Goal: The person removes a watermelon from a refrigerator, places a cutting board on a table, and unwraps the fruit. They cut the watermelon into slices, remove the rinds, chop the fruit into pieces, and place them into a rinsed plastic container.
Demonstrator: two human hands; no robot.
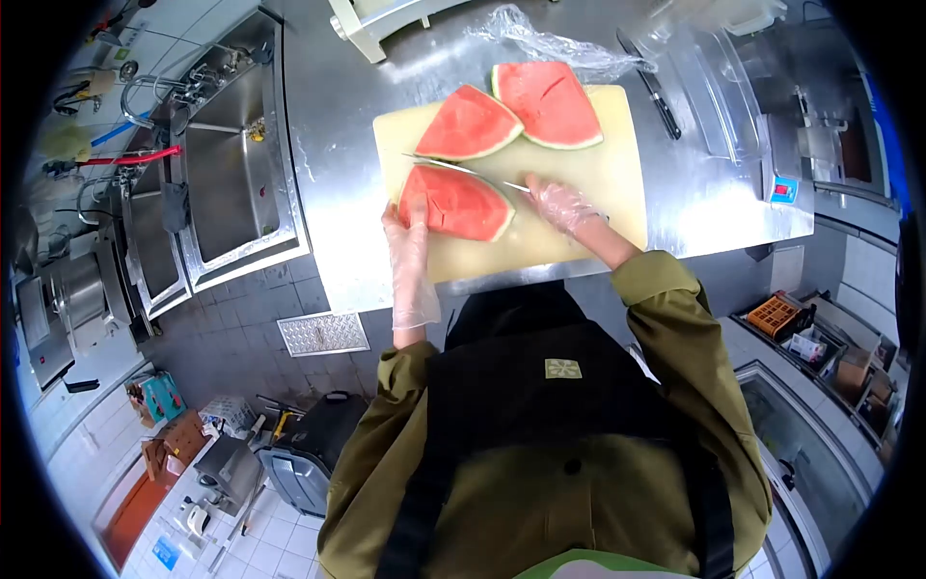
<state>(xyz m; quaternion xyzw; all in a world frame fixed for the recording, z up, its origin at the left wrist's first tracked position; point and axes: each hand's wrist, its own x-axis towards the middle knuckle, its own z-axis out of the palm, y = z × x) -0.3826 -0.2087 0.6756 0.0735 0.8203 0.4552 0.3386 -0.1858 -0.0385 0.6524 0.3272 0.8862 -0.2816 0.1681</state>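
Note:
Both my hands wear clear plastic gloves. My left hand (410,253) is closed on the near-left watermelon piece (468,203), its fingers over the red flesh and the left edge. My right hand (567,205) is closed around the handle of a knife (446,165), whose blade points left along the far edge of that piece. The handle is mostly hidden by my fingers. Farther back on the pale yellow cutting board (617,164) lie a second watermelon piece (468,124) and a third watermelon piece (548,104), red flesh up.
Crumpled plastic wrap (545,46) lies behind the board on the steel counter (338,164). Another knife (662,108) with a black handle rests to the right, beside a clear plastic container (709,92). A sink (227,183) with taps stands at the left.

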